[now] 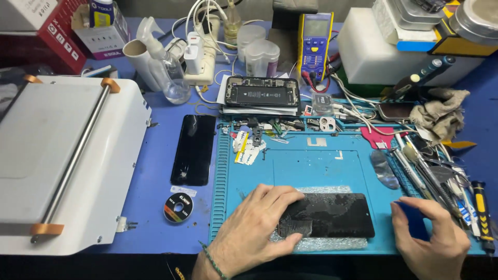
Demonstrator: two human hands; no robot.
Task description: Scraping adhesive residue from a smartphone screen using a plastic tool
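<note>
Blue mat [311, 166] lies bare above the cracked screen [332, 213], left hand [259, 223] flat on it, right hand [430, 238] pinching a blue pick [412, 218].

Left hand [259, 225] lies flat with fingers spread on the left end of a cracked black phone screen [332, 215], which rests on bubble wrap [332, 243] on the blue work mat [311, 166]. Right hand [430, 241], just right of the screen, grips a blue card [415, 220]; hand tools [441, 176] lie beyond it.

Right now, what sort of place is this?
Most likely a phone repair bench: an opened phone showing its insides, a yellow multimeter, and a cracked screen under the left hand on a blue work mat.
</note>
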